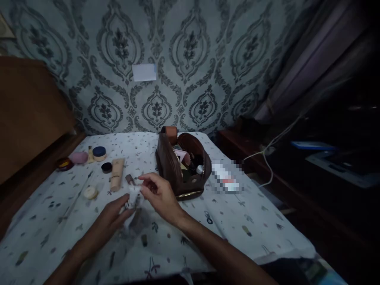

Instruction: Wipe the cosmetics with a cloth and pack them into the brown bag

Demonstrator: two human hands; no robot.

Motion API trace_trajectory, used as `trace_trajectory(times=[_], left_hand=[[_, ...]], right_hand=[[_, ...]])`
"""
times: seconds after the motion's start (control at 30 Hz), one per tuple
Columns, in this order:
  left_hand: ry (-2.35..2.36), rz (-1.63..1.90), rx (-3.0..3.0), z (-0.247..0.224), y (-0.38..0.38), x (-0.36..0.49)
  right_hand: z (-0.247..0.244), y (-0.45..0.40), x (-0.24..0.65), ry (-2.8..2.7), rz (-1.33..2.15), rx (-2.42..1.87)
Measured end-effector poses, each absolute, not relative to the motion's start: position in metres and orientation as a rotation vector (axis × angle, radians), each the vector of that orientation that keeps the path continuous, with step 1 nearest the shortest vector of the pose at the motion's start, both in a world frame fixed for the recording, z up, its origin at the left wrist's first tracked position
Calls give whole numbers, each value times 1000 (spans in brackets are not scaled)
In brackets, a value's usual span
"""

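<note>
Just left of the brown bag, my two hands meet over the tablecloth. Fingers of my left hand (120, 209) close round a crumpled white tissue (134, 194), part of it hanging thin and blurred below. From its top pokes a small dark brownish tip (130, 179); what it belongs to is hidden. My right hand (158, 194) pinches at the tissue's right side, thumb and fingers close together. Behind them a beige squeeze tube (117, 174) lies beside a small black lid (106, 168). The brown toiletry bag (166, 162) stands unzipped, with several cosmetics inside.
A round cream-coloured jar (90, 192) sits at left. Farther back are a blue-lidded jar (99, 153), a pink item (78, 157) and an amber jar (64, 163). A pixelated item (227, 178) lies right of the bag. White cables (271, 142) run beyond the table's right edge.
</note>
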State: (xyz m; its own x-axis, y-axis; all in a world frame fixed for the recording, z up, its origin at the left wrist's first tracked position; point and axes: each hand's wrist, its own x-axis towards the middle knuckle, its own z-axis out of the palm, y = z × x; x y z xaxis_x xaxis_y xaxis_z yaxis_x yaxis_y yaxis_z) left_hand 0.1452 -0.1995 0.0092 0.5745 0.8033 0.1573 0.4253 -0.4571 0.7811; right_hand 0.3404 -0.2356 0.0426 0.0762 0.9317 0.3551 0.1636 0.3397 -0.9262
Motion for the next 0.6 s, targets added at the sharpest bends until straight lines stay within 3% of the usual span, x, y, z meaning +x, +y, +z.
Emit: trace_trajectory(times=[0.3, 0.6], left_hand=[[827, 795, 2366, 9, -200, 161], [918, 954, 2398, -4, -190, 179]], right_hand=[[80, -272, 384, -1750, 876, -884], [119, -270, 422, -1526, 528, -936]])
